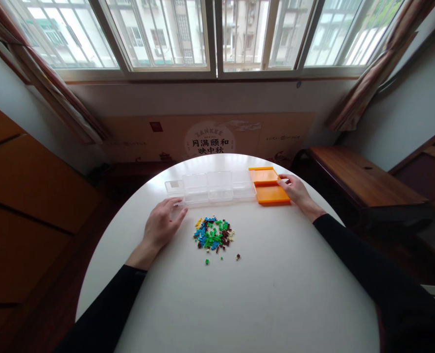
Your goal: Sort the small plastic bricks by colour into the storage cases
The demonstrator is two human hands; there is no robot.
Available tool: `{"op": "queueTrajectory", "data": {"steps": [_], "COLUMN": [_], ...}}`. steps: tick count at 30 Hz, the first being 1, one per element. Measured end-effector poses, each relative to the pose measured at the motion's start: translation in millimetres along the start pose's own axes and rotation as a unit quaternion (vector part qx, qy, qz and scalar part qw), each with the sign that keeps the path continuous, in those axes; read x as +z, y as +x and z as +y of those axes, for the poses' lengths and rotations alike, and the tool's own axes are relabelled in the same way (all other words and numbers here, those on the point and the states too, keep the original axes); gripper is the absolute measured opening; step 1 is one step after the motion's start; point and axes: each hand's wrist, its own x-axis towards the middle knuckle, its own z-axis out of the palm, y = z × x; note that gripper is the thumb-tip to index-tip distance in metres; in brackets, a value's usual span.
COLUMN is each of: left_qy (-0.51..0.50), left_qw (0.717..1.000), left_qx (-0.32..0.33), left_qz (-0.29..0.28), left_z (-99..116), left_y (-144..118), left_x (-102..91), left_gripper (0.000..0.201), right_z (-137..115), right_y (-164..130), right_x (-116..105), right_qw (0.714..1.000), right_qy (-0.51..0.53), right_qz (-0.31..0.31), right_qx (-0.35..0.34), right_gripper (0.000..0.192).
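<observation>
On the round white table (283,294), the left hand (161,226) is lying palm down with its fingers loosely spread and holding nothing, its fingertips almost reaching the row of four clear plastic boxes (210,187) that is standing along the far edge. Just right of this hand one small pile of tiny bricks (213,234) in blue, green, brown and yellow is lying, with a few single pieces scattered near it. Further right, the right hand (297,190) is resting with fingers bent against the side of one open orange box (268,186), which is touching the end of the clear row, and nothing is standing between the hands and the pile.
</observation>
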Motion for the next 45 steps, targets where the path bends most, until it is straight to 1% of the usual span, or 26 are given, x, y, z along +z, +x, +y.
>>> {"op": "queueTrajectory", "data": {"steps": [4, 7, 11, 13, 16, 17, 18, 19, 21, 22, 23, 24, 25, 26, 27, 28, 31, 34, 38, 42, 44, 45], "left_qy": [0.007, 0.015, 0.020, 0.020, 0.004, -0.009, -0.026, -0.041, -0.058, -0.063, -0.063, -0.060, -0.054, -0.047, -0.040, -0.034, -0.023, -0.020, -0.032, -0.061, -0.077, -0.084], "left_qw": [1.000, 1.000, 1.000, 1.000, 0.999, 0.999, 0.998, 0.998, 0.996, 0.990, 0.982, 0.974, 0.968, 0.964, 0.961, 0.959, 0.951, 0.946, 0.953, 0.958, 0.961, 0.963], "left_qx": [0.005, 0.006, 0.010, 0.016, 0.021, 0.022, 0.026, 0.031, 0.057, 0.083, 0.108, 0.130, 0.147, 0.157, 0.161, 0.161, 0.163, 0.172, 0.165, 0.154, 0.142, 0.138], "left_qz": [0.002, 0.003, 0.005, 0.017, 0.045, 0.048, 0.044, 0.027, -0.044, -0.095, -0.140, -0.173, -0.194, -0.210, -0.221, -0.232, -0.264, -0.273, -0.251, -0.233, -0.222, -0.216], "left_z": [0.4, -0.5, -0.6, 2.3, 12.3, 16.8, 21.4, 25.9, 33.6, 36.4, 38.7, 40.4, 41.9, 43.4, 45.1, 47.3, 56.6, 67.8, 77.8, 81.7, 83.0, 83.4], "left_y": [0.2, -0.1, 0.7, 1.4, -0.5, -2.8, -6.2, -10.4, -21.0, -26.7, -32.0, -36.6, -40.4, -43.2, -45.0, -45.8, -45.2, -44.2, -45.4, -46.4, -46.4, -46.1], "left_x": [0.3, 1.7, 2.7, 1.0, -4.9, -7.1, -9.2, -11.0, -12.8, -12.9, -12.4, -11.6, -10.6, -9.7, -8.9, -8.3, -7.5, -5.0, 1.8, 4.9, 3.8, 2.6], "left_gripper": [0.038, 0.038, 0.039, 0.040, 0.039, 0.038, 0.038, 0.040, 0.050, 0.063, 0.082, 0.101, 0.118, 0.129, 0.135, 0.137, 0.129, 0.117, 0.098, 0.086, 0.085, 0.085], "right_z": [-1.3, -1.4, -10.2, -22.1, -47.3, -56.1, -64.5, -71.9, -83.5, -87.6, -90.7, -93.2, -95.3, -97.2, -99.2, -101.4, -109.4, -117.0, -122.0, -123.7, -125.0, -125.7], "right_y": [-7.4, -18.2, -36.8, -48.8, -73.9, -84.3, -95.5, -107.2, -130.3, -141.1, -150.7, -158.9, -165.6, -170.7, -174.2, -176.3, -177.0, -175.2, -174.0, -174.1, -174.7, -175.1], "right_x": [-0.7, -1.5, -4.7, -6.3, -5.8, -4.5, -2.5, 0.1, 6.8, 10.7, 15.0, 19.5, 24.2, 28.9, 33.7, 38.5, 52.7, 65.8, 77.8, 80.0, 79.7, 80.2], "right_qw": [1.000, 0.997, 0.982, 0.969, 0.947, 0.941, 0.934, 0.926, 0.907, 0.894, 0.883, 0.873, 0.863, 0.856, 0.851, 0.849, 0.851, 0.850, 0.859, 0.861, 0.863, 0.865], "right_qy": [-0.015, -0.044, -0.110, -0.131, -0.127, -0.120, -0.111, -0.101, -0.092, -0.090, -0.086, -0.086, -0.091, -0.096, -0.105, -0.114, -0.140, -0.155, -0.157, -0.156, -0.152, -0.149], "right_qz": [0.010, 0.023, 0.028, 0.036, 0.030, 0.013, -0.020, -0.055, -0.157, -0.206, -0.244, -0.276, -0.308, -0.330, -0.348, -0.359, -0.369, -0.367, -0.346, -0.339, -0.336, -0.333], "right_qx": [-0.020, -0.058, -0.150, -0.209, -0.293, -0.317, -0.340, -0.359, -0.379, -0.387, -0.393, -0.394, -0.390, -0.386, -0.380, -0.370, -0.347, -0.344, -0.342, -0.347, -0.345, -0.344], "right_gripper": [0.060, 0.063, 0.059, 0.055, 0.043, 0.040, 0.040, 0.043, 0.057, 0.069, 0.086, 0.104, 0.121, 0.132, 0.138, 0.140, 0.135, 0.122, 0.103, 0.089, 0.088, 0.092]}}
